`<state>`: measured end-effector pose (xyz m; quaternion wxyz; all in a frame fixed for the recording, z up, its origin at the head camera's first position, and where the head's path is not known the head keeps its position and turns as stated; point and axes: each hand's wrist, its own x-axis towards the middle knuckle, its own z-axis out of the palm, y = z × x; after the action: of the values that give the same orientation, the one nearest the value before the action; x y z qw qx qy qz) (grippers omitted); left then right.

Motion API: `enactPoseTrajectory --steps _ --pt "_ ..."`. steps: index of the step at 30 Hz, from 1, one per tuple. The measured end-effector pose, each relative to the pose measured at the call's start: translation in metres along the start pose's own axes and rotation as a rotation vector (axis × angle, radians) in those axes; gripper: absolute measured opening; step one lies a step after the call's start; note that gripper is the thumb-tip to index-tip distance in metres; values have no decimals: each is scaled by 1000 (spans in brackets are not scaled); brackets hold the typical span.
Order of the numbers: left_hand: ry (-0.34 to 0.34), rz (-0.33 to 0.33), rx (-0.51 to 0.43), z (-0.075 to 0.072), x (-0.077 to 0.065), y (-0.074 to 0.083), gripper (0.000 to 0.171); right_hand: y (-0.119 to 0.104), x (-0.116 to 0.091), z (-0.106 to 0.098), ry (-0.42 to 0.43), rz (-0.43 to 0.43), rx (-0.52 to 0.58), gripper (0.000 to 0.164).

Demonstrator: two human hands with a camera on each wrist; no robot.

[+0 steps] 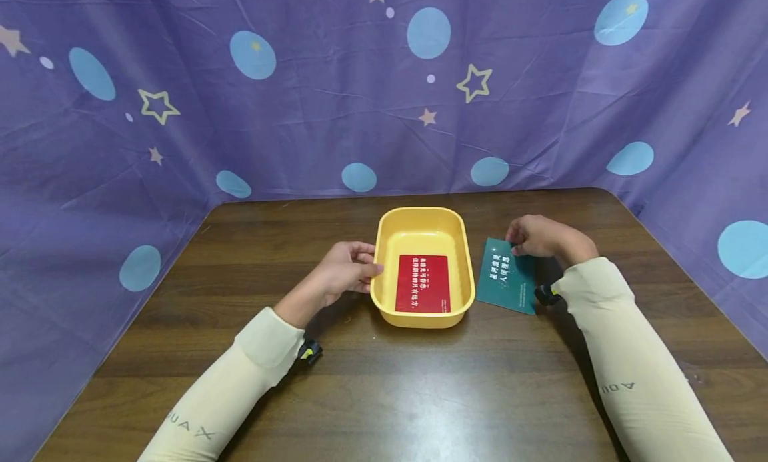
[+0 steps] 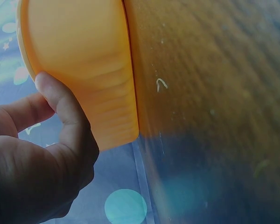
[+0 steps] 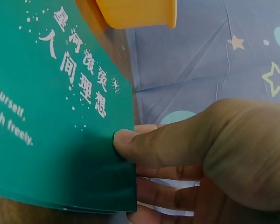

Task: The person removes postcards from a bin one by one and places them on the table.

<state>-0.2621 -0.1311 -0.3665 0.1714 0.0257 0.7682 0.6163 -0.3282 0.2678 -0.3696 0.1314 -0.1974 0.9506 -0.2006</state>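
A yellow plastic tray [image 1: 423, 321] stands on the table, with a red booklet [image 1: 423, 285] printed in white characters lying flat inside it. My left hand [image 1: 348, 269] is at the tray's left side, thumb on the rim and fingers against the outer wall, as the left wrist view [image 2: 51, 140] also has it. To the right of the tray is a green booklet [image 1: 507, 279] with white lettering. My right hand [image 1: 543, 237] pinches its far right edge; in the right wrist view the thumb [image 3: 135, 142] lies on the cover and the other fingers are partly hidden behind it.
The brown wooden table [image 1: 384, 389] reaches back to a purple curtain [image 1: 324, 102] patterned with stars and blue ovals, which also hangs along both sides. Dark straps with small devices [image 1: 309, 352] sit at both wrists.
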Motion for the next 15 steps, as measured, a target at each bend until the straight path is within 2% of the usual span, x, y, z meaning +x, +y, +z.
enactPoseTrajectory --steps 15 --pt "2 0 -2 0 2 -1 50 -1 3 2 1 3 -13 15"
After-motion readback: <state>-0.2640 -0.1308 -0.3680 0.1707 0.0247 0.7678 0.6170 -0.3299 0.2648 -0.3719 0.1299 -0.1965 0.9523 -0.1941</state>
